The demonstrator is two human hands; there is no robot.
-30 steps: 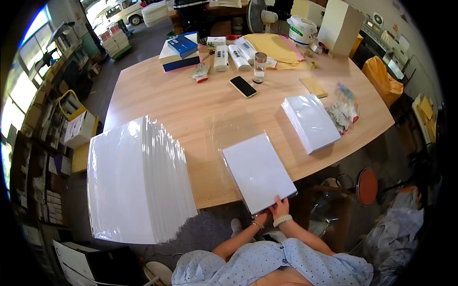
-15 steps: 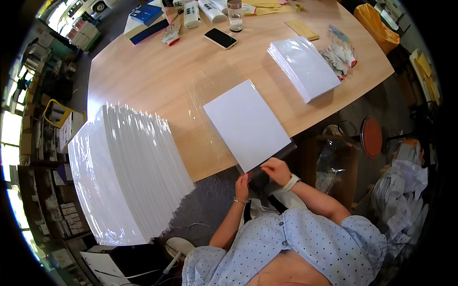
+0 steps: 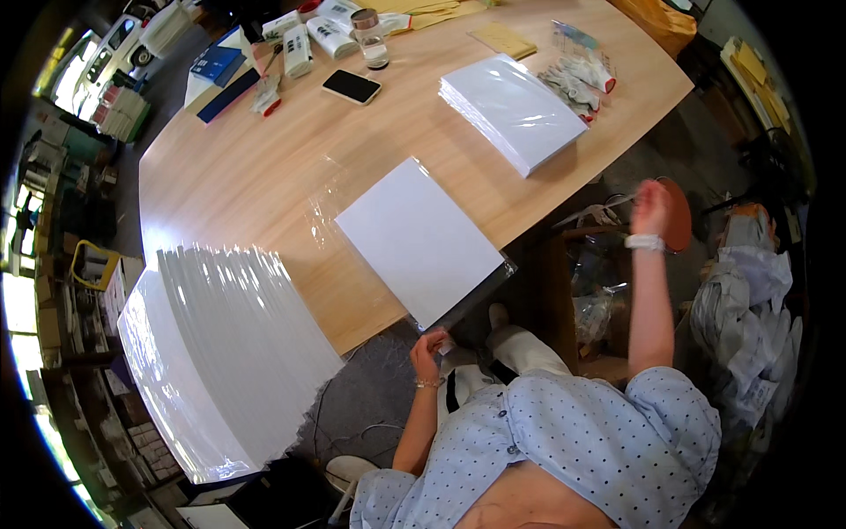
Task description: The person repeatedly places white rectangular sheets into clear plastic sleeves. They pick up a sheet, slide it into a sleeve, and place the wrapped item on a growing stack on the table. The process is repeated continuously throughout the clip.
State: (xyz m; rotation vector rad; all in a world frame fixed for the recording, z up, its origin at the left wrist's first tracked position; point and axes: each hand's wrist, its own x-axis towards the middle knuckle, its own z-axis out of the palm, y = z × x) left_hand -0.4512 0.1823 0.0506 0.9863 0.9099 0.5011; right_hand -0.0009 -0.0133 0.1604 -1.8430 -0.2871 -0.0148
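Right hand swung outward, curled, blurred; left hand pinches sleeve corner.

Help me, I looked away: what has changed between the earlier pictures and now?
The right hand has left the near edge of the white sheet and swung right, apparently trailing a pale strip. The left hand stays by the sheet's near corner; the phone, large white stack and small white stack stayed put.
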